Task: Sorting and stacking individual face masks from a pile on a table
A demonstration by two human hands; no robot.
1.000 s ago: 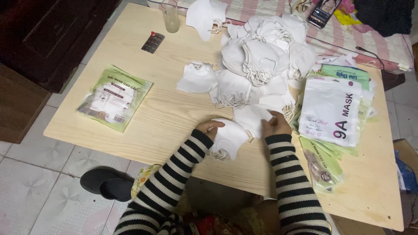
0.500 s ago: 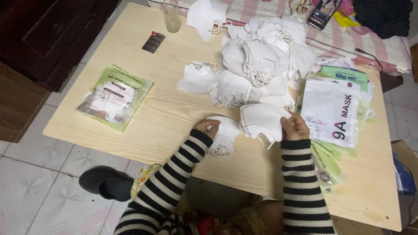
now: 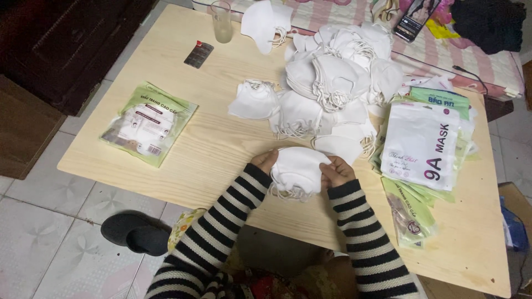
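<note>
Both hands, left hand [image 3: 265, 161] and right hand [image 3: 336, 170], pinch opposite edges of a small stack of white face masks [image 3: 297, 170], squaring it just below the loose mask pile [image 3: 332, 83].

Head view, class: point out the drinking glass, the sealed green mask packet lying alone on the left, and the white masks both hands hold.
Drinking glass [image 3: 222, 21], head view, its clear side wall.
Green mask packet [image 3: 148, 123], head view, centre of its front.
White masks [image 3: 298, 169], head view, top mask's middle.
</note>
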